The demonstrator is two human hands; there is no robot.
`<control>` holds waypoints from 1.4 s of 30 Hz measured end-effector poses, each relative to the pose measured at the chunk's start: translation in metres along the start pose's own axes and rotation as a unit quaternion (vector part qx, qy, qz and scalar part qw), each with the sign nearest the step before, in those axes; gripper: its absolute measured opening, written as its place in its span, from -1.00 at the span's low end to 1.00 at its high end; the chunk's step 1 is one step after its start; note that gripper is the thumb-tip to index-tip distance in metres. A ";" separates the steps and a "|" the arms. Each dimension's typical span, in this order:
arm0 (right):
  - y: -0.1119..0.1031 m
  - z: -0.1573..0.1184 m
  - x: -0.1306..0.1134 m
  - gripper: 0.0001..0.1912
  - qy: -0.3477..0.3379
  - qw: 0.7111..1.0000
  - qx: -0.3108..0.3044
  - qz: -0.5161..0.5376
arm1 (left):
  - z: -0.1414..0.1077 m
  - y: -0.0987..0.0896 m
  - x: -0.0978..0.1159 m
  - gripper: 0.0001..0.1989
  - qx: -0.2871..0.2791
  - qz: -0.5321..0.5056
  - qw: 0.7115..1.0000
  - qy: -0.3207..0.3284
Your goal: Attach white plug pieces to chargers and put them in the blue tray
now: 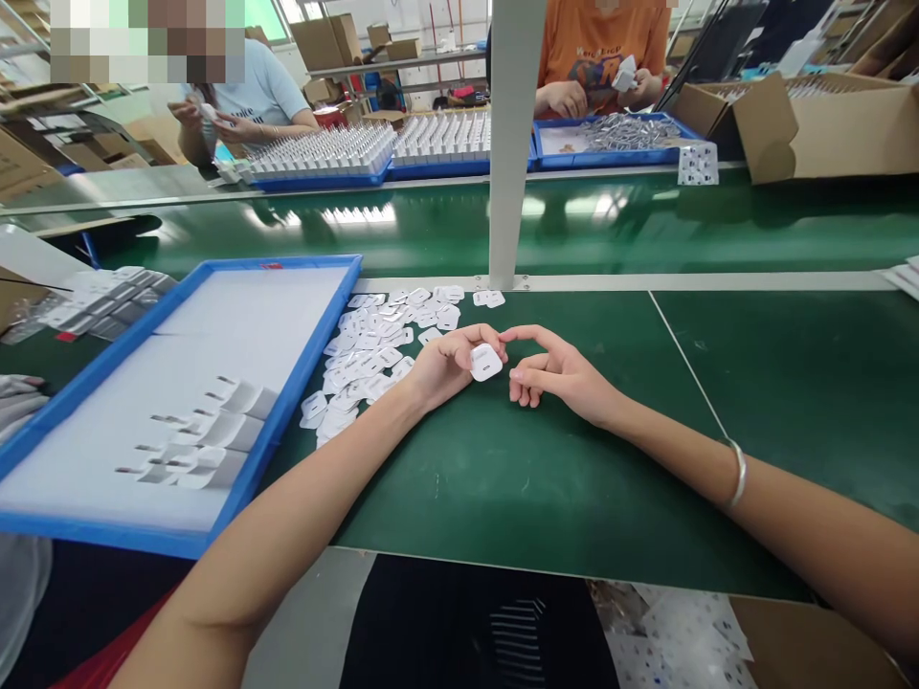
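Observation:
In my left hand is a white charger piece, its square face with a small slot turned toward me. My right hand is just to the right, its index fingertip at my left fingertips and its other fingers curled, with nothing visible in them. Many flat white square pieces lie in a loose pile left of my hands. Farther left, a blue-rimmed tray holds several white plug housings with metal prongs.
A grey post rises beyond my hands, before a green conveyor belt. Across it, two people handle white parts near blue trays. An open cardboard box stands at far right. Stacked white parts lie far left.

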State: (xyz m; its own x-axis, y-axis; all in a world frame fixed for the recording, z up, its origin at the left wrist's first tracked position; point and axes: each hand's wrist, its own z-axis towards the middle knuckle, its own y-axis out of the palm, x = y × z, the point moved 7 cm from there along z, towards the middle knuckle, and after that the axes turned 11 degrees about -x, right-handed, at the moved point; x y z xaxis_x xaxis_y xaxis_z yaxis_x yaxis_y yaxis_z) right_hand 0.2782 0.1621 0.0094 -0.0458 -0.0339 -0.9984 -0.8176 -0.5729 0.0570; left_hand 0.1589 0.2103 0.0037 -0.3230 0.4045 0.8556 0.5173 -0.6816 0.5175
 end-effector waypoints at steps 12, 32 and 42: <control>0.000 -0.001 0.002 -0.44 0.026 1.000 -0.013 0.003 | -0.004 0.003 -0.001 -0.82 0.018 -0.005 1.000 0.012; -0.013 -0.010 0.027 -0.61 0.106 0.994 -0.007 -0.016 | -0.167 0.048 0.116 -0.55 0.227 0.288 0.926 0.095; -0.011 -0.004 0.026 -0.67 0.066 0.994 0.007 -0.087 | -0.283 -0.045 0.197 -0.65 0.465 0.643 0.565 -0.227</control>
State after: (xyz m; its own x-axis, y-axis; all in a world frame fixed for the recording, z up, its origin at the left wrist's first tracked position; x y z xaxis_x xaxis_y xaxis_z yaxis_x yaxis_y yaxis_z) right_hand 0.2880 0.1641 -0.0173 0.1716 -0.0430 -0.9842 -0.8151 -0.5673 -0.1173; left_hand -0.1521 0.1483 0.1452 0.9209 0.1980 0.3357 0.3532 -0.0601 -0.9336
